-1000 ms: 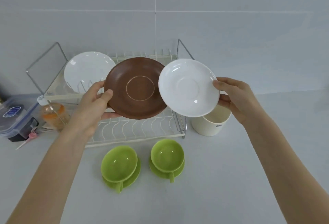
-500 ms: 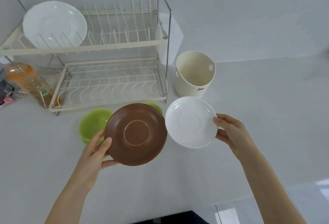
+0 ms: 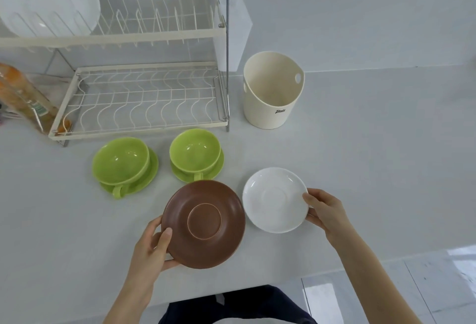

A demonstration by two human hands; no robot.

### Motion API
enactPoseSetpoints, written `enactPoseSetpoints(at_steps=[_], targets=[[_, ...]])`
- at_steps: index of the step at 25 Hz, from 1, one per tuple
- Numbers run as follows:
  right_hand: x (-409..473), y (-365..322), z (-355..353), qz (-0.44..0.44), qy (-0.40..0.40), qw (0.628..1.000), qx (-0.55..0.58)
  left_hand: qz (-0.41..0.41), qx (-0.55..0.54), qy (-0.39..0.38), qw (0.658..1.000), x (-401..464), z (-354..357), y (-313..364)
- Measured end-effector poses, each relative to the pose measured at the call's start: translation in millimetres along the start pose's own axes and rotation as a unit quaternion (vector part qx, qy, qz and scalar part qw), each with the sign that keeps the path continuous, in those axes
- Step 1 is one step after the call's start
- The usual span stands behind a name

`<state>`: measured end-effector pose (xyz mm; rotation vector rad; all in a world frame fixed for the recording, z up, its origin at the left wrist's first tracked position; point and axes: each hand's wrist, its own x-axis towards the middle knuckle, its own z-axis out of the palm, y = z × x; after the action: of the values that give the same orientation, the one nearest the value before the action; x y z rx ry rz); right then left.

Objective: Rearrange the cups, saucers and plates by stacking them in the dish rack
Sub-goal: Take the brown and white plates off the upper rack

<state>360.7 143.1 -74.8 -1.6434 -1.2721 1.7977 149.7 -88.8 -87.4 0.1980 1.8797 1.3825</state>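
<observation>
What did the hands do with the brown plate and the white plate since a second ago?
Both hands carried them away from the dish rack, down over the counter near the person. The left hand still grips the brown saucer; the right hand still grips the white saucer. The green cups and the racked white plate stayed put.

**Colours of the dishes and rack**

A plain brown saucer (image 3: 203,223) with a thin pale ring at its centre is seen beside a plain white saucer (image 3: 275,199). Two lime-green cups (image 3: 120,161) (image 3: 195,149) are shown on matching green saucers (image 3: 144,182) (image 3: 206,173). A cream wire dish rack (image 3: 139,97), a white plate (image 3: 46,1) and a cream tub (image 3: 273,92) are shown on a pale grey counter (image 3: 360,156).
</observation>
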Motion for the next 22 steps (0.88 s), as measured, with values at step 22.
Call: enactPoseSetpoints(at_steps=[22], targets=[[12.3,18.5,-12.8,-0.118,0.112,0.930,-0.330,-0.004,0.103,0.064,0.993,19.6,26.8,-1.6]])
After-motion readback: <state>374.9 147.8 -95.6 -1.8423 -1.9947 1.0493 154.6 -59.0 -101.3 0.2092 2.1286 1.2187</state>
